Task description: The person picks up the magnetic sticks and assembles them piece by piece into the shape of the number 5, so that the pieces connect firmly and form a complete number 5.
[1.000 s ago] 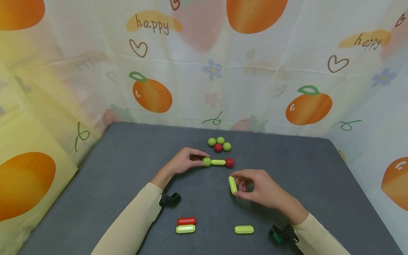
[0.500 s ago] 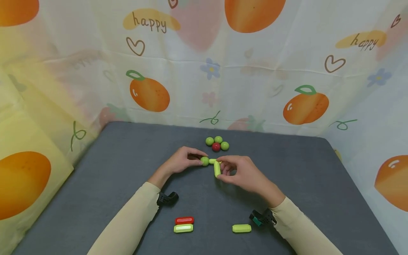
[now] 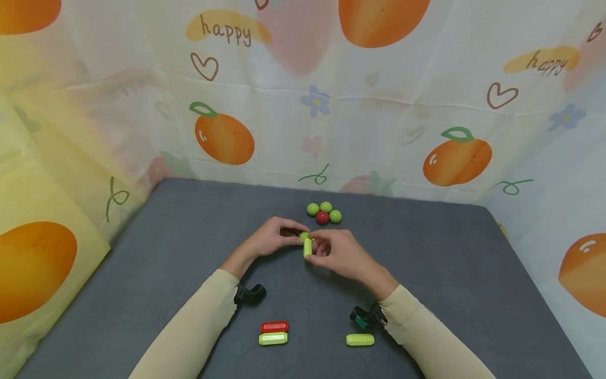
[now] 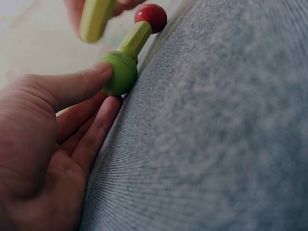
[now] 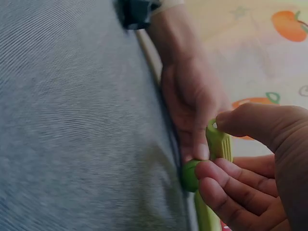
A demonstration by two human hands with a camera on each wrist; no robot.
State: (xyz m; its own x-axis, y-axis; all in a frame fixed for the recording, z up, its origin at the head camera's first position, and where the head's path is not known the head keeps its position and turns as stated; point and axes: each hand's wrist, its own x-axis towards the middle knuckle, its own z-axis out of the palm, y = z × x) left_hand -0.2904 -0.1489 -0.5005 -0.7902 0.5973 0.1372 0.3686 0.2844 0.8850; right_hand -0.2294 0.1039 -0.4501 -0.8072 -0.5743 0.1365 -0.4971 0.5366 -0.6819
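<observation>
Shifted leftward since the earlier frames, the right hand now stands close beside the left hand, which keeps its place. Right fingers: closed in a pinch, the thumb at one end and fingertips at the other, on a loose yellow-green rod; the right-wrist view shows a hole in its upper end. Left fingers: closed to the width of a green ball, thumb and fingertips against its surface. This ball forms one end of an assembly low over the counter — a ribbed yellow-green bar joins it to a red ball at the far end. The loose rod is upright to the assembly and near the green ball; whether the two touch cannot be told. Beyond the hands, three light green balls cluster about a dark red ball. Nearer the viewer lie a red stick just beside a yellow-green stick and — well apart, rightward — a second yellow-green stick.
</observation>
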